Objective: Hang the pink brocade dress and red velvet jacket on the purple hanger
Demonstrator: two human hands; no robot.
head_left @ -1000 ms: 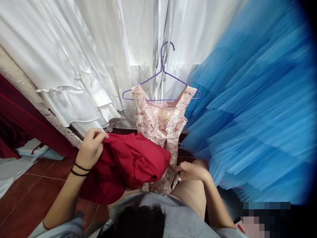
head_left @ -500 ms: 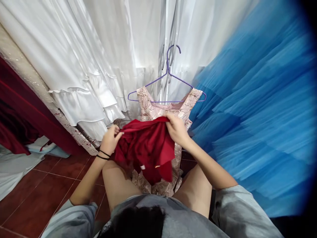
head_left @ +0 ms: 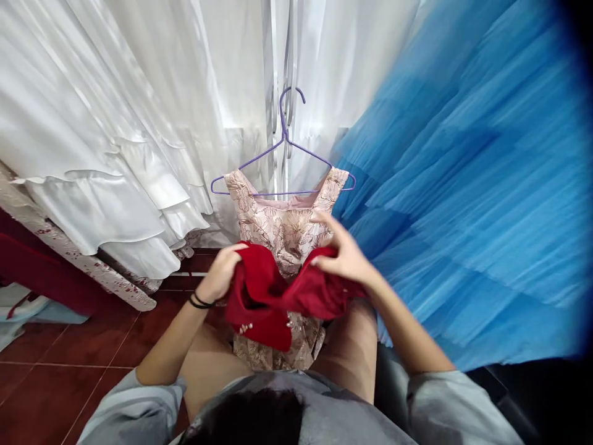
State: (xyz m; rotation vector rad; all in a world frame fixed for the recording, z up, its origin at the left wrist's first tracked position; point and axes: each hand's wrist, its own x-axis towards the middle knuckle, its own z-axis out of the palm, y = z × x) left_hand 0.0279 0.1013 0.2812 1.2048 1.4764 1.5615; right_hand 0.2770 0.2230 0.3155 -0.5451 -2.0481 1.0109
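A red satin garment is stretched between my two hands, sagging in folds with small shiny bits near its lower edge. My left hand, with black bands at the wrist, grips its left end. At the other end my right hand has its thumb over the cloth while the index finger sticks up; its other fingers are partly hidden. Behind lies a pink floral dress on a purple hanger. The red cloth covers part of the dress, whose lower end shows between my legs.
White satin dresses hang at the back and left. On the right a blue tulle skirt comes close to my right arm. Dark red fabric hangs at the far left above a red tiled floor.
The red garment has gone from a gathered spread to a twisted shape, dipping in the middle. My right index finger has lifted off it. The view has shifted right.
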